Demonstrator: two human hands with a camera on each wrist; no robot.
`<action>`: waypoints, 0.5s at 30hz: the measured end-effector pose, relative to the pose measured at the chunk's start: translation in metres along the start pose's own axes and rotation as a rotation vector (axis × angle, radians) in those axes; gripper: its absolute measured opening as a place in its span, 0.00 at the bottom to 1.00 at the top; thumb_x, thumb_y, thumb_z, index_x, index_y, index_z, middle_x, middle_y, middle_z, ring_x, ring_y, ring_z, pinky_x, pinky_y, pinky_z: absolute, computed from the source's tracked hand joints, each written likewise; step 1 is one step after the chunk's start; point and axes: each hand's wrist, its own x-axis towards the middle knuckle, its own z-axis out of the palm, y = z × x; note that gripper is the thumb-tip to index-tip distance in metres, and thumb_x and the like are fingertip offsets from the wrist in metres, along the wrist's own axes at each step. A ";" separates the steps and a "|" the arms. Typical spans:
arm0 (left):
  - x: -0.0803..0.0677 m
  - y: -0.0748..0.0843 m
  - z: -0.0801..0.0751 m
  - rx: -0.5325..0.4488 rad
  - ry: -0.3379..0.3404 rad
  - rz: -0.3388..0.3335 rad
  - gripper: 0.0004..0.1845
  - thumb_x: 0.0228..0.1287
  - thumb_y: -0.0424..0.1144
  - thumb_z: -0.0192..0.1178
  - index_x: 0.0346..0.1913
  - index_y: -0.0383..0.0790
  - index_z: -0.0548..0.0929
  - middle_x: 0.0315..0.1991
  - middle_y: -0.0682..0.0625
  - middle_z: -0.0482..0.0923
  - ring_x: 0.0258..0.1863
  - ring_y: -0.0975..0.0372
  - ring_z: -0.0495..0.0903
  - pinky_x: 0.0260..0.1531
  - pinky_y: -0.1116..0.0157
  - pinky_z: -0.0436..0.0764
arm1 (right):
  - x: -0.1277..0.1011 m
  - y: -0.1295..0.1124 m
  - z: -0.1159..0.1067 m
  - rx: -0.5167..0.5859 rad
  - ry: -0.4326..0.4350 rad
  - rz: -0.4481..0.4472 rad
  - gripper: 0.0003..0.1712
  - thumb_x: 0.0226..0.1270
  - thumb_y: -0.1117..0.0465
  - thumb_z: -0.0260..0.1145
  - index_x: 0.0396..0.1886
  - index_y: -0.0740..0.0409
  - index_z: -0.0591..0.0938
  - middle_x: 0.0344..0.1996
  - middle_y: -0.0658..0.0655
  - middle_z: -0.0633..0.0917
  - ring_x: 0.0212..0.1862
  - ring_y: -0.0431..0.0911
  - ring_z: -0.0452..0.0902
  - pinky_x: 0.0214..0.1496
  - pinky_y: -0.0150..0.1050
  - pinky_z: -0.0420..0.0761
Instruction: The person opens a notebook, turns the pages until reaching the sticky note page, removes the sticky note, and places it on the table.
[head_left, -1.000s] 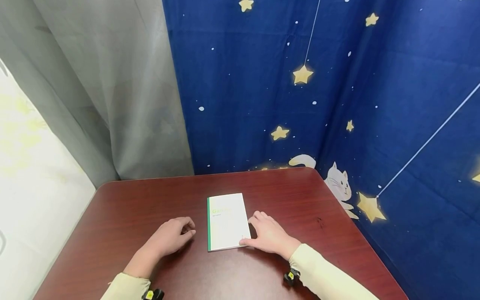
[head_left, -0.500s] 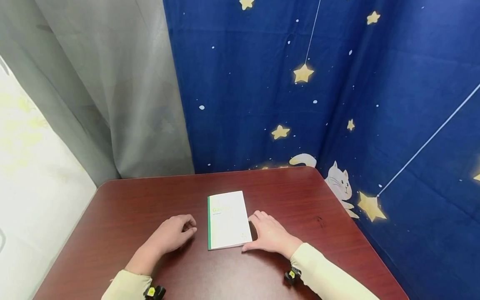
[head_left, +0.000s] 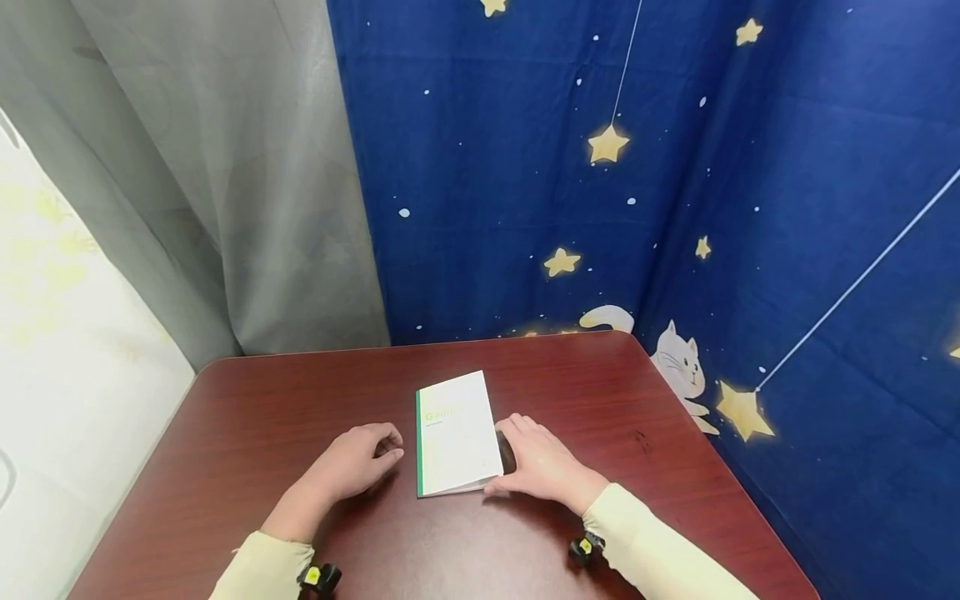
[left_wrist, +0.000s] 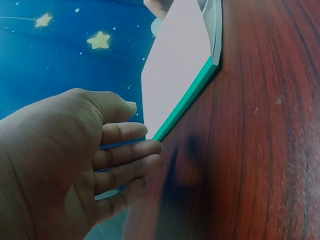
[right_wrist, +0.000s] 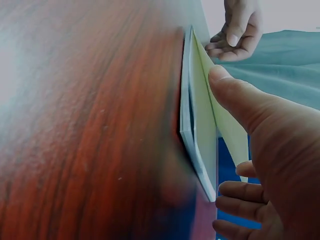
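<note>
While flat on its spine side — white notebook [head_left: 453, 433], green-edged, cover ajar.

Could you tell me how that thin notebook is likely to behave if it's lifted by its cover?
The notebook is thin and soft-covered, so it would probably flop. In the right wrist view its cover bends up under the right hand while the pages stay flat. It looks light and might slide on the smooth table.

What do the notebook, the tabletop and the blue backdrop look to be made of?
Notebook: paper pages under a thin matte card cover, which bends where the right hand lifts it; green spine strip. Table: reddish-brown wood grain with a mild sheen, possibly laminate. Backdrop: printed cloth, judging by its soft folds.
</note>
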 end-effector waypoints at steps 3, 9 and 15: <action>0.002 0.002 0.000 -0.008 -0.002 0.004 0.02 0.77 0.42 0.71 0.47 0.53 0.88 0.40 0.61 0.85 0.42 0.67 0.83 0.49 0.56 0.86 | 0.002 0.000 -0.002 0.006 0.000 -0.006 0.53 0.50 0.26 0.87 0.66 0.52 0.80 0.55 0.53 0.83 0.55 0.46 0.77 0.62 0.49 0.82; 0.006 0.006 0.001 -0.019 -0.006 0.000 0.02 0.77 0.43 0.71 0.47 0.54 0.88 0.40 0.61 0.85 0.41 0.67 0.82 0.49 0.56 0.86 | 0.005 -0.004 -0.009 -0.027 -0.006 -0.027 0.59 0.52 0.26 0.85 0.73 0.57 0.77 0.60 0.56 0.83 0.59 0.47 0.78 0.66 0.49 0.82; 0.008 0.011 -0.001 -0.034 -0.005 0.004 0.02 0.77 0.43 0.71 0.47 0.53 0.88 0.41 0.60 0.85 0.41 0.67 0.82 0.49 0.56 0.86 | 0.010 -0.013 -0.016 -0.044 -0.005 -0.039 0.60 0.54 0.27 0.85 0.75 0.57 0.75 0.62 0.56 0.83 0.60 0.48 0.78 0.66 0.49 0.82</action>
